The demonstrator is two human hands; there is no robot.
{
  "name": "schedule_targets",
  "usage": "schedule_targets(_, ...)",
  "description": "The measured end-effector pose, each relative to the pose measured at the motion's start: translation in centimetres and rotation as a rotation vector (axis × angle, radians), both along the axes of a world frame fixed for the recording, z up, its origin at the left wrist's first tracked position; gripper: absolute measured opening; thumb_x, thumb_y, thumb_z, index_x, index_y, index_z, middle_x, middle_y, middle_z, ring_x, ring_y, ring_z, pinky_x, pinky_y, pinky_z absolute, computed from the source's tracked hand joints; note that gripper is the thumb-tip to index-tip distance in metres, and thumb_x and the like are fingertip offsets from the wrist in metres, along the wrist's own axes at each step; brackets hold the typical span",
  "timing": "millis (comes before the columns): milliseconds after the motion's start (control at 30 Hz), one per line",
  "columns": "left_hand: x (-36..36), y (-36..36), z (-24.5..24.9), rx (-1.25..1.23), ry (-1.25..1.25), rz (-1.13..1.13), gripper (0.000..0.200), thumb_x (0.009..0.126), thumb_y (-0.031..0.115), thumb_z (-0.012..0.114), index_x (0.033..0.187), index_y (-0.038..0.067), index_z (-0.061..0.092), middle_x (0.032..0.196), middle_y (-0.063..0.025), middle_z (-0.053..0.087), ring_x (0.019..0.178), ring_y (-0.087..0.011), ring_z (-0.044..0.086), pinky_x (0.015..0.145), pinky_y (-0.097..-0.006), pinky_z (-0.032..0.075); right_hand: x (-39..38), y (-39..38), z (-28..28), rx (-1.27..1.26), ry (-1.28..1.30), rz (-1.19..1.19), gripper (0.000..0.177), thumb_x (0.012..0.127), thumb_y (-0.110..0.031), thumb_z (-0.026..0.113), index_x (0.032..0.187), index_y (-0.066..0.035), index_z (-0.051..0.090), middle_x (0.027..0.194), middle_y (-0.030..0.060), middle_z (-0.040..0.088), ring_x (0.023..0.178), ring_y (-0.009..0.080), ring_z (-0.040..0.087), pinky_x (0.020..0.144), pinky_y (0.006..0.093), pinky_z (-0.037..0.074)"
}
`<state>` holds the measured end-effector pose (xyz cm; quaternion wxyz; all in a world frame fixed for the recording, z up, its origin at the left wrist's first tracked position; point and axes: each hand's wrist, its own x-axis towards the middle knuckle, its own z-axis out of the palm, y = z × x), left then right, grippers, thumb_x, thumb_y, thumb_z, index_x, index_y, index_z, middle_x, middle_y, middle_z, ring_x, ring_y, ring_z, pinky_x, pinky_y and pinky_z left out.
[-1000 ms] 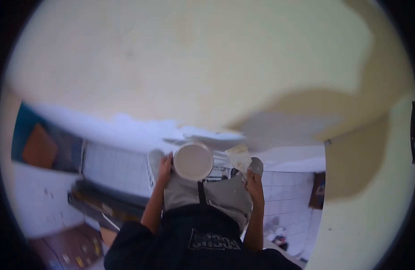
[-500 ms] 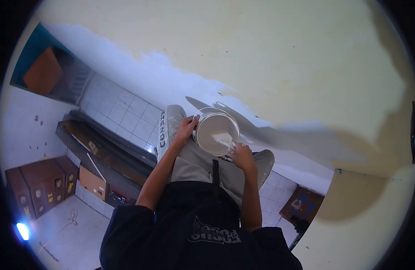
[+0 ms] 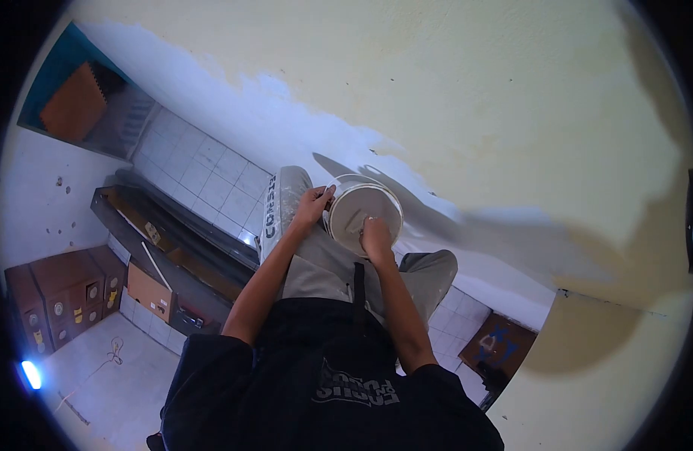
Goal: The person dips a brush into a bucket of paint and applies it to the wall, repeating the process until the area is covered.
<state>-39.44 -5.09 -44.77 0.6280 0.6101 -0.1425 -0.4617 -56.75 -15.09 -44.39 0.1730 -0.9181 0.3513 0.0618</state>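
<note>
A round white bucket point(image 3: 395, 201) with white paint-like stuff inside sits between my bent legs, tilted toward me. My left hand point(image 3: 314, 207) is closed on its left rim, near the thin wire handle. My right hand point(image 3: 376, 237) reaches in over the near rim, fingers closed round a paintbrush whose head point(image 3: 354, 221) is down in the bucket and barely shows. Grey trousers point(image 3: 290, 197) with pale spatters lie on both sides of the bucket.
Ahead stands a yellowish wall point(image 3: 451, 90) with a ragged white band point(image 3: 286, 113) along its bottom. To the left are a long dark open case point(image 3: 173, 237), a cardboard box point(image 3: 150, 292) and brown cabinets point(image 3: 68, 289). A dark brown board point(image 3: 499, 342) lies on the right.
My right hand has moved left and down into the bucket, taking the brush deeper, so its white head is now mostly hidden. My left hand keeps its hold.
</note>
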Motion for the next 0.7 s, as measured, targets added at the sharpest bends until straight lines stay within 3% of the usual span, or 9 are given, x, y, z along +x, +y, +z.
schedule_targets(333, -0.1, -0.2, 0.4, 0.056, 0.0, 0.026, 0.04, 0.094, 0.034, 0.057, 0.071, 0.002, 0.06, 0.063, 0.0019, 0.054, 0.06, -0.0065, 0.047, 0.059, -0.024, 0.038, -0.5, 0.8, 0.6, -0.02, -0.073, -0.038, 0.012, 0.072, -0.006, 0.065, 0.077, 0.004, 0.061, 0.083, 0.0245, 0.063, 0.083, 0.0411, 0.062, 0.075, 0.0482, 0.049)
schedule_targets(433, 0.1, 0.1, 0.2, 0.077, -0.015, -0.035, 0.035, 0.093, 0.036, 0.057, 0.077, 0.005, 0.062, 0.067, 0.0034, 0.055, 0.064, -0.0055, 0.046, 0.06, -0.0234, 0.037, -1.3, 0.1, 0.4, 0.032, -0.055, 0.047, 0.013, 0.073, -0.007, 0.064, 0.08, 0.004, 0.061, 0.081, 0.0246, 0.062, 0.081, 0.0408, 0.062, 0.074, 0.0488, 0.049)
schedule_targets(633, -0.1, -0.2, 0.4, 0.072, 0.016, 0.015, 0.04, 0.093, 0.036, 0.058, 0.071, 0.003, 0.06, 0.064, 0.0021, 0.053, 0.061, -0.0069, 0.047, 0.059, -0.0237, 0.038, -0.9, -0.3, 1.3, -0.05, -0.16, -0.054, 0.015, 0.076, -0.01, 0.063, 0.081, 0.003, 0.061, 0.078, 0.0235, 0.062, 0.079, 0.0411, 0.061, 0.072, 0.0495, 0.049)
schedule_targets(700, -0.2, -0.2, 0.6, 0.081, 0.022, 0.02, 0.039, 0.093, 0.035, 0.058, 0.071, 0.003, 0.06, 0.063, 0.0022, 0.053, 0.061, -0.0067, 0.046, 0.059, -0.0236, 0.038, 0.0, -0.4, 3.1, -0.05, -0.119, -0.115, 0.013, 0.078, -0.012, 0.061, 0.083, 0.0, 0.062, 0.08, 0.0205, 0.063, 0.081, 0.0374, 0.062, 0.072, 0.0472, 0.05)
